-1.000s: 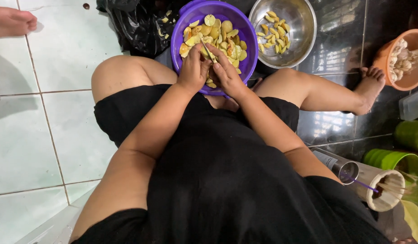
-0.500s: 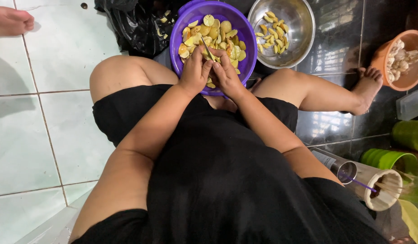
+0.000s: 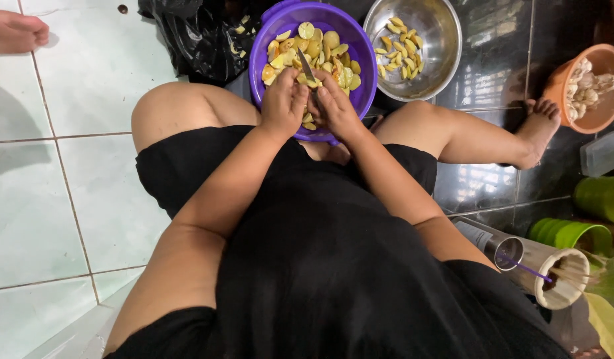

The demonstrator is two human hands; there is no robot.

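Both hands meet over the round purple plastic bowl (image 3: pixel 360 80) of yellow fruit pieces (image 3: pixel 320 50): left hand (image 3: pixel 284 100) pinching a piece, right hand (image 3: pixel 337 110) gripping a small knife (image 3: pixel 307 66). Beside it, a steel bowl (image 3: pixel 446 60) holds slices; an orange bowl (image 3: pixel 566 100) sits on dark floor tiles (image 3: pixel 493 80)

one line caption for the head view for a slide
Seated person's hands cut yellow fruit pieces with a knife over a purple basin.

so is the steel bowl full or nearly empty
Nearly empty. The steel bowl holds only a thin scatter of yellow wedges, with bare metal showing; the purple bowl beside it is heaped.
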